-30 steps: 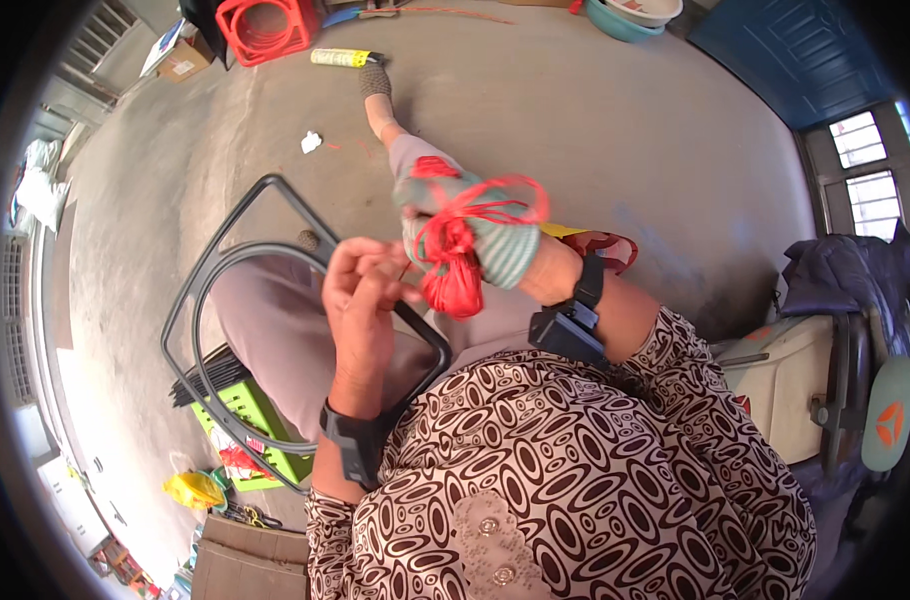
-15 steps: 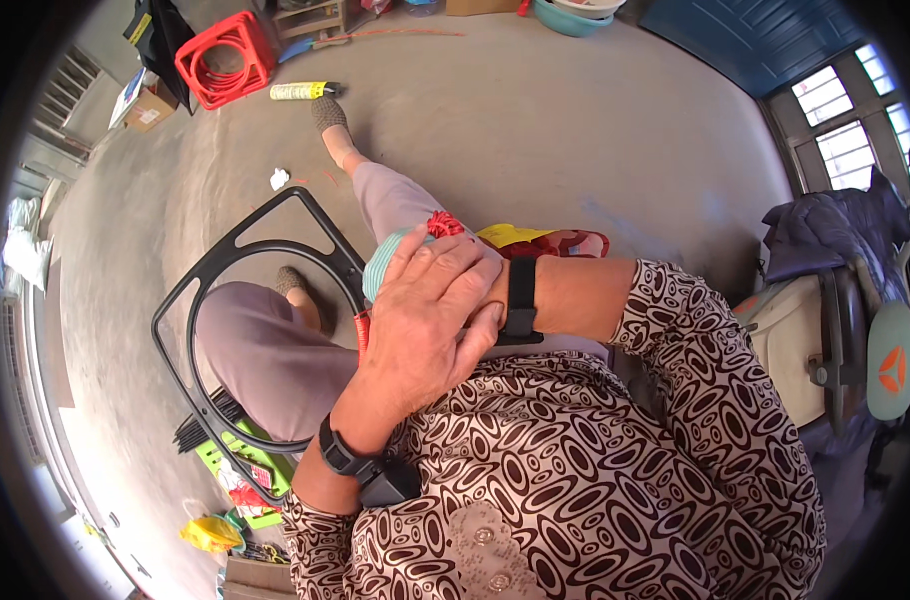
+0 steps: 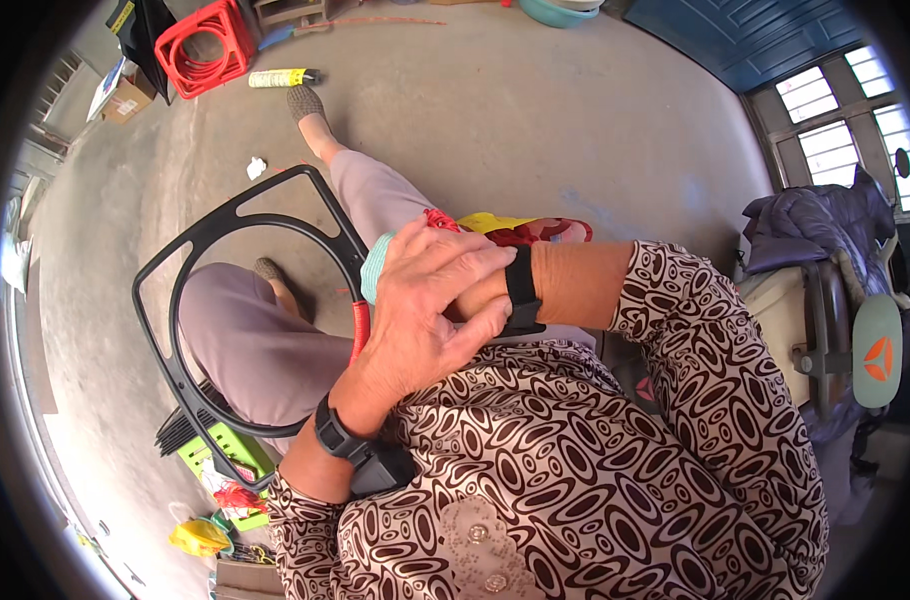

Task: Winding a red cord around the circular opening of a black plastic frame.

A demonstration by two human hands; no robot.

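My left hand [image 3: 425, 300] lies across the back of my right hand, its fingers stretched and fairly flat. Its fingertips reach the black strap [image 3: 522, 290] on my right wrist. Only a strip of my right hand [image 3: 482, 298] shows; its fingers are hidden beneath. Just left of the hands, a pale green striped thing [image 3: 376, 268] peeks out, its kind unclear. A red bundle [image 3: 440, 219] shows above my knuckles. Across my lap lies a black frame [image 3: 180, 236] with a large round opening. Red cord [image 3: 361, 325] is wound along its side nearest my hands.
Behind my hands is a yellow and red bag-like thing [image 3: 520, 229]. At lower left are a green plastic basket [image 3: 205, 456] and a yellow bag [image 3: 201, 537]. A red frame [image 3: 204, 52] and a can [image 3: 280, 77] lie far left. A scooter-like vehicle with a purple cover [image 3: 815, 235] stands right.
My left hand's fingers have shifted right, and their tips now meet the strap on my right wrist. The whole view has moved slightly; the black frame stays on my lap.
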